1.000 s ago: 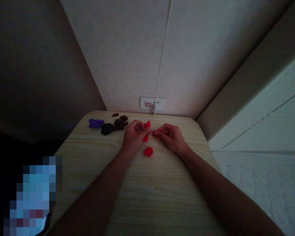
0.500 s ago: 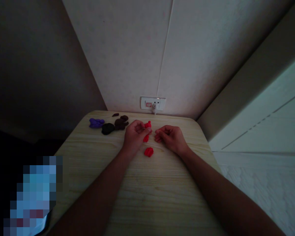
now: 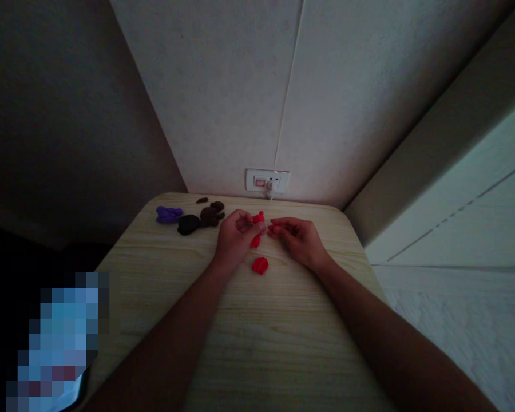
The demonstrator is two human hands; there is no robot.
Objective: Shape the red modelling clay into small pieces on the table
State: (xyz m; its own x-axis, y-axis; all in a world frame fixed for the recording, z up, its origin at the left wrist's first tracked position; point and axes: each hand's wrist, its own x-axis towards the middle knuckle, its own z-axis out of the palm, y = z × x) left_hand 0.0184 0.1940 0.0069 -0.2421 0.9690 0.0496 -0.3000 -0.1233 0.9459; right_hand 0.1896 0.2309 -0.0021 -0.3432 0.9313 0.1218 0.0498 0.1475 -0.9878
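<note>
My left hand (image 3: 237,237) is closed on a small red modelling clay figure (image 3: 258,218). A rounded top with a little knob shows above its fingers, and more red shows below the thumb. Just to the right, my right hand (image 3: 299,239) has its fingertips pinched on a small bit of red clay (image 3: 275,229), partly hidden by the fingers. A gap separates that bit from the figure. Between the forearms, a loose red clay lump (image 3: 260,265) lies on the wooden table (image 3: 257,343).
Purple clay (image 3: 169,215), black clay (image 3: 189,224) and several brown clay pieces (image 3: 210,216) lie at the table's back left. A wall socket (image 3: 268,181) with a plug sits behind the table. At lower left is a pixelated, lit screen (image 3: 64,337).
The fingers of my right hand have shifted slightly, bringing the red bit at their tips more into view. My left hand holds the figure in nearly the same place.
</note>
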